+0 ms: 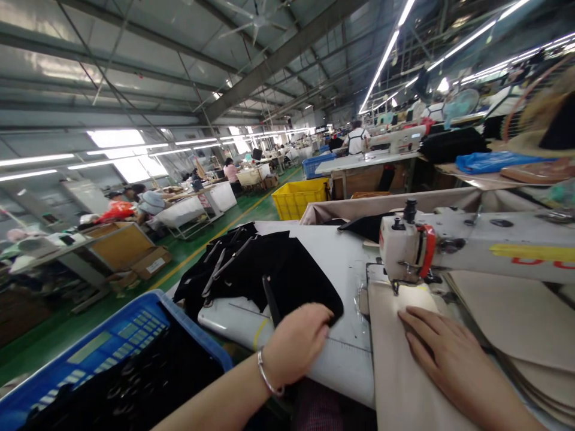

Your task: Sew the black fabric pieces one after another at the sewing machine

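Note:
My left hand [297, 344], with a silver bracelet at the wrist, is closed on the near edge of a black fabric piece [296, 278] that lies on the white sewing table [345, 257]. My right hand [442, 350] lies flat with its fingers stretched out on a beige fabric piece [398, 371], just in front of the needle of a white sewing machine [449, 245]. More black pieces with straps [224, 263] are piled to the left on the table.
A blue crate [112, 341] with dark pieces stands at my lower left. Stacked beige pieces [516, 323] lie right of the machine. A yellow bin [300, 199], other sewing tables and seated workers fill the hall beyond a green aisle.

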Available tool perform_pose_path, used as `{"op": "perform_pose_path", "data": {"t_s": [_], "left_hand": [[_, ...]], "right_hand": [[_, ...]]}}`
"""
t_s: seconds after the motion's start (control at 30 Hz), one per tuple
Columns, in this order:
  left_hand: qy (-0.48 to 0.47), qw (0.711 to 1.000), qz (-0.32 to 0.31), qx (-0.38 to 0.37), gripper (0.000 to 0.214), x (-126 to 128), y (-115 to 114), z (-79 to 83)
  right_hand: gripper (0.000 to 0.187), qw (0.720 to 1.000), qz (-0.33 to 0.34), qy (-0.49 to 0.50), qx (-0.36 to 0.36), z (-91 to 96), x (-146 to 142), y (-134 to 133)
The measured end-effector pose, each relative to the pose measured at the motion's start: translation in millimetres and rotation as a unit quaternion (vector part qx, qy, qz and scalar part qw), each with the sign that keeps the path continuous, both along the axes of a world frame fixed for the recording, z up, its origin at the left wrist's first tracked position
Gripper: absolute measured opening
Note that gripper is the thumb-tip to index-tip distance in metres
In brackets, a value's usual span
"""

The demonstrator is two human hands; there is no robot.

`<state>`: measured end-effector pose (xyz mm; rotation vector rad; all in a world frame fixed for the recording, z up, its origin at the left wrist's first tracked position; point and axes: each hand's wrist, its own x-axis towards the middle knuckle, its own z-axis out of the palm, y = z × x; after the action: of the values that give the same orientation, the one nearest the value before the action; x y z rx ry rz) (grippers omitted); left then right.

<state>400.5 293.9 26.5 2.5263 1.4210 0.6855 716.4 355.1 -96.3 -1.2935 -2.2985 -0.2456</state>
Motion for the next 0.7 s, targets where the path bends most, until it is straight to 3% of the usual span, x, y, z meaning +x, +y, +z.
{"op": "perform_pose_path", "data": {"t_s": [0.07, 0.1, 0.17, 0.23, 0.3, 0.43, 0.5, 0.63, 0.7], "left_hand": [[0.039, 0.992, -0.097, -0.066, 0.023, 19.3, 4.8, -20.1], [0.046, 0.993, -0.089, -0.069, 0.025, 22.7, 13.4, -30.1], [0.05, 0.998, 0.031, -0.033, 0.029, 21.1, 39.1, -47.5], [0.061, 0.984, 0.167, 0.0, 0.031, 15.9, 66.8, -59.8], [0.059, 0.976, 0.208, 0.0, 0.027, 13.4, 87.1, -66.6], [0.016, 0.99, 0.135, -0.035, 0.006, 17.0, 101.4, -61.3], [-0.046, 0.992, 0.093, -0.068, 0.011, 19.0, 104.6, -49.3], [-0.263, 0.95, 0.02, -0.166, 0.02, 31.1, 118.6, -25.1], [-0.278, 0.936, 0.0, -0.216, 0.021, 47.6, 126.1, -24.3]], "right_hand": [[0.043, 1.0, -0.001, 0.0, -0.006, 4.8, -1.7, -1.9], [0.042, 1.0, -0.001, 0.0, -0.008, 7.2, -2.5, -2.9], [0.042, 1.0, -0.001, 0.0, -0.013, 11.8, -3.7, -4.8], [0.041, 1.0, -0.001, 0.0, -0.018, 15.3, -4.5, -6.5], [0.041, 1.0, -0.002, 0.004, -0.022, 18.1, -5.2, -8.1], [0.041, 0.999, 0.0, 0.007, -0.035, 24.0, -7.1, -10.7], [0.041, 0.999, 0.002, 0.007, -0.048, 27.7, -8.0, -11.9], [0.04, 0.998, 0.006, 0.01, -0.064, 33.7, -8.6, -13.6], [0.04, 0.998, 0.008, 0.011, -0.067, 34.6, -8.5, -13.9]]}}
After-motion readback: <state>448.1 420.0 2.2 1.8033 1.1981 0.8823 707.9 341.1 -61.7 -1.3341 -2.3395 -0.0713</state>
